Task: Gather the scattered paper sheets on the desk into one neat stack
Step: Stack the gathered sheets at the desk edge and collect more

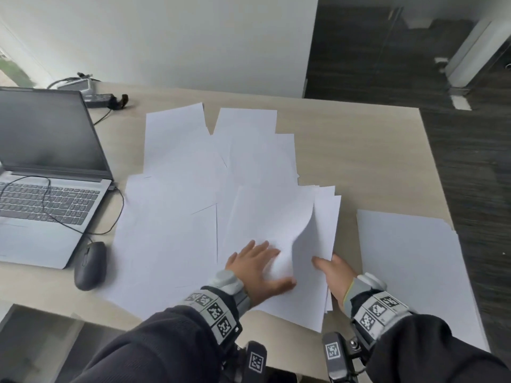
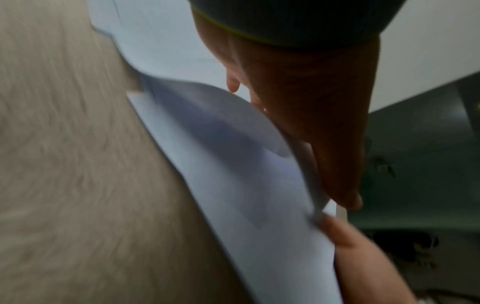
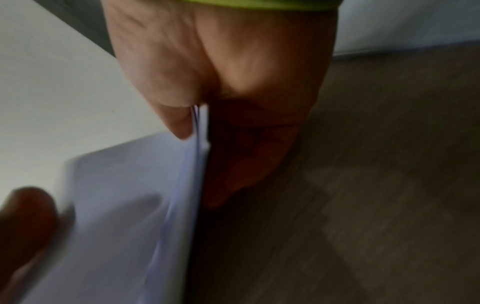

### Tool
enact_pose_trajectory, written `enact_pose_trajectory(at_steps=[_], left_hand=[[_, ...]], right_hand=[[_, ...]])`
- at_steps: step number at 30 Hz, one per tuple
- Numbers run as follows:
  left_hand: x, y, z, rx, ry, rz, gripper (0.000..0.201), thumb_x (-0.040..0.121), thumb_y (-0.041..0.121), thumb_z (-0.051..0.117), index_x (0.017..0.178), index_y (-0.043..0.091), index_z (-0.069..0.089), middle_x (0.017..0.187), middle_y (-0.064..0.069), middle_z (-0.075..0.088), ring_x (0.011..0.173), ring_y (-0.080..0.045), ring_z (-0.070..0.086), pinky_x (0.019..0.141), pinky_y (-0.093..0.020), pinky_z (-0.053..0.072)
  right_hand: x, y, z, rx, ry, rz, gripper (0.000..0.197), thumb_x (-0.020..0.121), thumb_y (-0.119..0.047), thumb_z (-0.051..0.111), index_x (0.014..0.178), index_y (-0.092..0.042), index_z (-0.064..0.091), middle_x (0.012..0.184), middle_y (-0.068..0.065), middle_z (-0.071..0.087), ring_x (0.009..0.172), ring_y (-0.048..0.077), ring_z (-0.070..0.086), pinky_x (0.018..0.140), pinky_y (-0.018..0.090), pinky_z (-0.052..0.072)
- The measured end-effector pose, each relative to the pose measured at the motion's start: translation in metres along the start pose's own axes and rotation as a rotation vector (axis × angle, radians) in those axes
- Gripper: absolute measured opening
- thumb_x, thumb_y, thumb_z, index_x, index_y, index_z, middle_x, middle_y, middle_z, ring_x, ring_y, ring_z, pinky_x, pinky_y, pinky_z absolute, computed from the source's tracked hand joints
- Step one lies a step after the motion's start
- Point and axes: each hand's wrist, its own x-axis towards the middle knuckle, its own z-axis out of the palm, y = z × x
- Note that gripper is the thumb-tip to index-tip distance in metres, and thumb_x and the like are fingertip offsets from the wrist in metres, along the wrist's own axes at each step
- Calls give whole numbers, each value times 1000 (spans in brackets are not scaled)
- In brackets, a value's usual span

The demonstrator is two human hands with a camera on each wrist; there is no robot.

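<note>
Several white paper sheets (image 1: 179, 203) lie scattered and overlapping across the middle of the desk (image 1: 373, 161). A squarer pile of sheets (image 1: 409, 258) sits at the right. My left hand (image 1: 257, 269) presses flat on the loose sheets near the front edge, fingers spread and straight. Beside it my right hand (image 1: 336, 272) pinches the near edge of a small bundle of sheets (image 1: 318, 230), thumb on top, fingers under. The top sheet buckles up between the hands. In the right wrist view the thumb and fingers (image 3: 179, 123) clamp the bundle's edge (image 3: 197, 164). The left wrist view is blurred, showing my left hand (image 2: 311, 102) along the curved sheet (image 2: 233, 164).
An open laptop (image 1: 47, 175) stands at the left with a dark mouse (image 1: 90, 265) in front of it and a cable across its keyboard. A charger and cords (image 1: 102, 99) lie at the back left. Beyond the desk's right edge is dark floor (image 1: 470, 161).
</note>
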Motion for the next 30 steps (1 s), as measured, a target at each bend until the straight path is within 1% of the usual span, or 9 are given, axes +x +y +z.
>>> enact_pose_trajectory(at_steps=[3, 6, 10, 14, 20, 22, 25, 28, 30], left_hand=[[3, 9, 15, 60, -92, 71, 100, 73, 95, 33, 157, 45, 13, 166, 22, -1, 154, -8, -10, 126, -46, -1], [3, 13, 28, 30, -92, 155, 94, 79, 89, 39, 158, 44, 12, 166, 23, 0, 154, -5, -10, 126, -42, -1], [6, 15, 28, -213, 12, 188, 77, 87, 62, 61, 154, 38, 32, 163, 19, 25, 153, -3, 10, 125, -35, 16], [19, -7, 12, -279, 220, -5, 66, 90, 46, 68, 149, 34, 42, 160, 12, 32, 149, -12, 27, 123, -38, 25], [41, -30, -29, -653, 341, -357, 97, 82, 42, 81, 158, 22, 25, 161, -4, 33, 146, -26, 36, 119, -45, 32], [44, -27, -40, -921, 291, -351, 96, 80, 38, 84, 157, 20, 30, 150, -6, 47, 136, -27, 50, 112, -42, 40], [48, -16, -51, -1197, 208, -270, 58, 76, 20, 85, 128, 7, 61, 114, -13, 74, 99, -31, 73, 85, -41, 58], [47, 4, -60, -1234, 248, -161, 48, 65, 24, 83, 109, 7, 70, 101, -15, 77, 97, -39, 73, 86, -47, 59], [46, 18, -67, -1241, 309, -64, 32, 76, 14, 81, 105, 7, 71, 97, -13, 78, 94, -35, 74, 82, -43, 59]], right_hand=[[-7, -3, -3, -21, 39, 59, 55, 99, -54, 42, 137, -17, 53, 135, 0, 55, 132, 26, 49, 114, 37, 31], [-7, 5, -2, -13, -3, 48, 64, 81, -68, 60, 123, -20, 63, 118, -5, 70, 113, 22, 65, 107, 44, 43], [-5, 16, -4, -66, 14, -47, 22, 90, -12, 64, 110, -22, 67, 95, -7, 76, 92, 17, 71, 92, 42, 55], [-11, 14, -13, -52, 23, -65, 25, 91, -5, 61, 97, -29, 63, 97, -9, 72, 97, 21, 69, 93, 41, 53], [-16, 19, -34, 75, 1, -110, 25, 92, -6, 63, 108, -24, 68, 103, -3, 77, 100, 23, 71, 94, 45, 54], [-21, 15, -39, 116, 2, -133, 27, 92, -1, 61, 112, -19, 68, 103, 1, 77, 100, 25, 72, 92, 43, 55], [-26, 9, -45, 74, 21, -184, 27, 90, 1, 62, 109, -17, 70, 100, 2, 77, 97, 24, 72, 90, 42, 55], [-28, 0, -49, 47, 71, -224, 26, 85, 2, 66, 102, -17, 71, 95, 2, 77, 95, 25, 72, 87, 40, 57], [-31, -12, -52, 95, 112, -246, 27, 84, 6, 65, 100, -15, 70, 92, 3, 77, 91, 25, 71, 77, 30, 57]])
